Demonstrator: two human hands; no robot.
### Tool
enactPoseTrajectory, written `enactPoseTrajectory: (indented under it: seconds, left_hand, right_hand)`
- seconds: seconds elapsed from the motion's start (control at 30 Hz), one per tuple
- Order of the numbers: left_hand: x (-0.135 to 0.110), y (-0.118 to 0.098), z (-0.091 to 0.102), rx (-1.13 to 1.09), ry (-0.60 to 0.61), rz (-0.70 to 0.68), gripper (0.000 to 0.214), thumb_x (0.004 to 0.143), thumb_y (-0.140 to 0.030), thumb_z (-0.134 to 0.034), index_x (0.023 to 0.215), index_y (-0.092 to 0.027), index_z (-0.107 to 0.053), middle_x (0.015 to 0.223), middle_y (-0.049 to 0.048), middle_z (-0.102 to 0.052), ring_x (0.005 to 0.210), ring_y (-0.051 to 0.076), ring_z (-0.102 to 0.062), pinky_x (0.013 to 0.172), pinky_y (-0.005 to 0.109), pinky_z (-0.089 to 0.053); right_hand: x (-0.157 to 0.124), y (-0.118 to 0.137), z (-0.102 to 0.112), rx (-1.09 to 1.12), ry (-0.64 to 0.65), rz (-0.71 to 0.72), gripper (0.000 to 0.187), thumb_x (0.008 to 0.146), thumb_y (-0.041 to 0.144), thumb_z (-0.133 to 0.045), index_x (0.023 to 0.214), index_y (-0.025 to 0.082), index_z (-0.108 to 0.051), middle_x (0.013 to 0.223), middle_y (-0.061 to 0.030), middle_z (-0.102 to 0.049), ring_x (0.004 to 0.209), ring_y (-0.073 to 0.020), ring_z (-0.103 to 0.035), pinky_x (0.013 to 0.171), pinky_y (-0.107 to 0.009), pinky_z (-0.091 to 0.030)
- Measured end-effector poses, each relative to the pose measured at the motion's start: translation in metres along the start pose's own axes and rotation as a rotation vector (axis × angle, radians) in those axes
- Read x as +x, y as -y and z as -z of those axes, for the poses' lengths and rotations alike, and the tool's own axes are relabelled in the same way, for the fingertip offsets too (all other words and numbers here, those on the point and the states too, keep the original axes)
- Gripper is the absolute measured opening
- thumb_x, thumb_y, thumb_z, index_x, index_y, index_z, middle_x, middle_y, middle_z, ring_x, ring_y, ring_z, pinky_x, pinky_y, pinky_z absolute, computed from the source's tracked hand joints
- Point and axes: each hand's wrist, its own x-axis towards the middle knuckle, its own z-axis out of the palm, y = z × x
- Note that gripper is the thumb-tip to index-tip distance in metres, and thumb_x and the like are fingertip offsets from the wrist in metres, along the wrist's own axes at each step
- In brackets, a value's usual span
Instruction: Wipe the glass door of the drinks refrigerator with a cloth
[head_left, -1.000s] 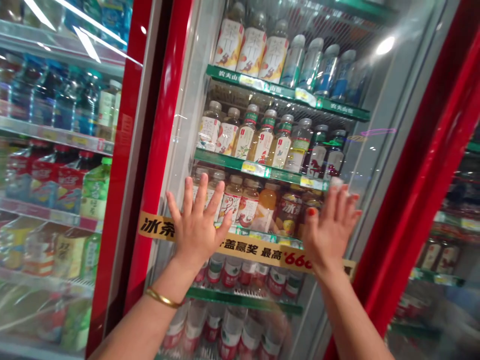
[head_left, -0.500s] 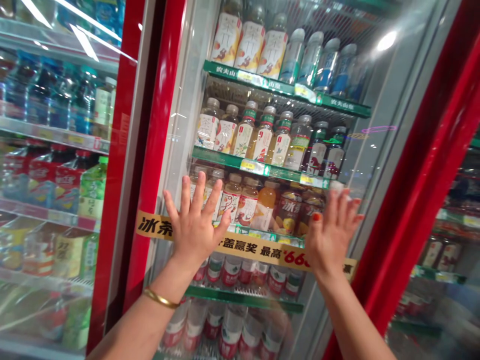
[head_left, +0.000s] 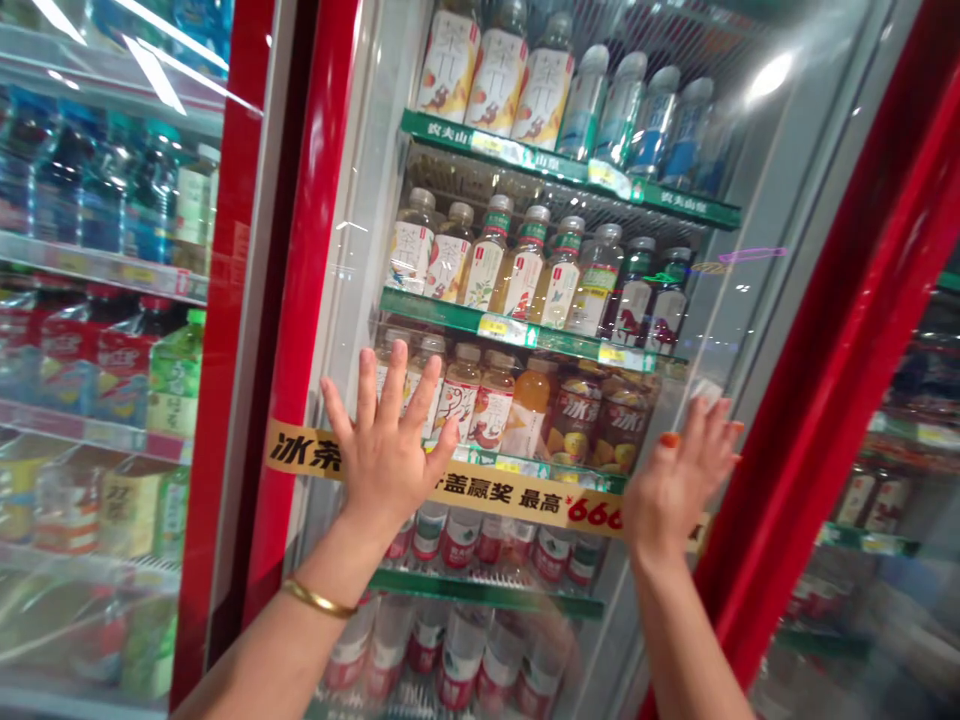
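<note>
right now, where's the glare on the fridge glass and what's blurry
Head view: a bright lamp reflection sits top right on the glass door, light streaks cross the neighbouring door at left; the bottom-shelf bottles and the right edge are smeared; the left hand is sharp, the right hand slightly soft.

The left hand (head_left: 386, 455) lay flat on the glass door (head_left: 360, 230) of the drinks fridge, fingers spread, its heel on the yellow banner sticker (head_left: 517, 495) (a gold bangle (head_left: 319, 598) circled that wrist). The right hand (head_left: 679, 480) pressed the glass near the red frame (head_left: 840, 380), fingers extended over a small white thing (head_left: 705, 392), possibly a cloth. Bottles (head_left: 525, 265) stood in rows on green shelves (head_left: 442, 318) behind it.
</note>
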Motion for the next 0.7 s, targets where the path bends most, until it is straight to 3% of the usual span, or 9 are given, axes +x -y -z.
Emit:
enactPoseTrajectory:
  seconds: [0.07, 0.13, 0.23, 0.3, 0.37, 0.47, 0.53, 0.6, 0.7]
  left_hand:
    - [0.000, 0.001, 0.000, -0.002, 0.003, -0.001, 0.083, 0.102, -0.050, -0.063, 0.174, -0.041, -0.024, 0.184, 0.0029, -0.021, 0.174, 0.035, -0.013, 0.140, 0.069, 0.005]
    - [0.000, 0.001, 0.000, -0.004, -0.002, -0.004, 0.081, 0.103, -0.050, -0.063, 0.174, -0.041, -0.024, 0.184, 0.0031, -0.021, 0.174, 0.035, -0.013, 0.140, 0.069, 0.003]
    - [-0.001, 0.002, 0.001, -0.012, 0.002, -0.003, 0.080, 0.103, -0.050, -0.062, 0.174, -0.041, -0.025, 0.185, 0.0023, -0.020, 0.174, 0.034, -0.012, 0.140, 0.070, 0.003]
    - [-0.003, 0.002, 0.001, -0.020, 0.015, 0.001, 0.080, 0.103, -0.049, -0.062, 0.174, -0.041, -0.024, 0.185, 0.0011, -0.018, 0.174, 0.033, -0.010, 0.141, 0.069, 0.004]
    - [-0.005, 0.000, 0.002, -0.028, 0.021, 0.006, 0.079, 0.104, -0.048, -0.061, 0.174, -0.041, -0.024, 0.185, -0.0006, -0.016, 0.174, 0.031, -0.008, 0.142, 0.065, 0.005]
    - [-0.007, -0.003, 0.003, -0.034, 0.026, 0.033, 0.076, 0.106, -0.046, -0.058, 0.174, -0.041, -0.025, 0.186, -0.0056, -0.012, 0.174, 0.030, -0.008, 0.143, 0.059, 0.007]
    - [-0.007, -0.003, 0.004, -0.035, 0.037, 0.041, 0.073, 0.107, -0.045, -0.056, 0.174, -0.040, -0.026, 0.186, -0.0079, -0.010, 0.174, 0.032, -0.009, 0.143, 0.059, 0.007]
    - [-0.009, -0.003, 0.005, -0.032, 0.045, 0.025, 0.072, 0.107, -0.043, -0.056, 0.173, -0.037, -0.027, 0.186, -0.0067, -0.011, 0.174, 0.034, -0.011, 0.142, 0.062, 0.004]
    - [-0.022, 0.000, 0.007, -0.034, 0.041, -0.014, 0.076, 0.104, -0.037, -0.062, 0.173, -0.036, -0.030, 0.186, -0.0018, -0.015, 0.174, 0.032, -0.012, 0.143, 0.061, 0.000]
  right_hand:
    - [-0.052, 0.034, -0.007, -0.015, 0.107, 0.199, 0.073, 0.110, 0.038, -0.042, 0.178, 0.029, -0.016, 0.184, -0.0071, -0.023, 0.173, -0.0358, -0.012, 0.135, -0.079, -0.015]
    - [-0.110, 0.058, -0.008, -0.005, 0.252, 0.578, 0.074, 0.106, 0.041, -0.052, 0.175, 0.025, -0.031, 0.181, -0.0012, -0.030, 0.174, -0.0288, -0.011, 0.143, -0.061, -0.008]
    - [-0.164, 0.043, 0.003, -0.003, 0.326, 0.898, 0.065, 0.103, 0.043, -0.055, 0.167, 0.029, -0.049, 0.177, 0.0072, -0.038, 0.173, -0.0238, -0.015, 0.144, -0.049, -0.002]
    - [-0.166, 0.004, 0.015, -0.062, 0.260, 0.697, 0.071, 0.103, 0.036, -0.054, 0.172, 0.030, -0.038, 0.179, 0.0037, -0.033, 0.173, -0.0260, -0.016, 0.143, -0.057, -0.002]
    - [-0.152, -0.035, 0.022, -0.098, 0.119, 0.304, 0.075, 0.106, 0.032, -0.047, 0.177, 0.029, -0.022, 0.182, -0.0025, -0.022, 0.172, -0.0318, -0.015, 0.139, -0.072, -0.006]
    - [-0.146, -0.049, 0.018, -0.076, -0.059, -0.146, 0.070, 0.110, 0.036, -0.034, 0.178, 0.030, -0.017, 0.183, -0.0078, -0.016, 0.171, -0.0413, -0.012, 0.128, -0.090, -0.013]
    - [-0.169, -0.018, 0.006, -0.111, -0.033, -0.143, 0.072, 0.109, 0.038, -0.032, 0.178, 0.027, -0.015, 0.183, -0.0111, -0.016, 0.171, -0.0450, -0.011, 0.126, -0.092, -0.016]
    - [-0.207, 0.027, -0.005, -0.162, 0.078, 0.057, 0.074, 0.107, 0.040, -0.035, 0.178, 0.025, -0.017, 0.182, -0.0102, -0.022, 0.170, -0.0444, -0.014, 0.131, -0.085, -0.023]
    - [-0.257, 0.069, -0.008, -0.106, 0.209, 0.349, 0.065, 0.108, 0.045, -0.036, 0.172, 0.039, -0.037, 0.171, 0.0070, -0.050, 0.168, -0.0303, -0.031, 0.138, -0.058, -0.033]
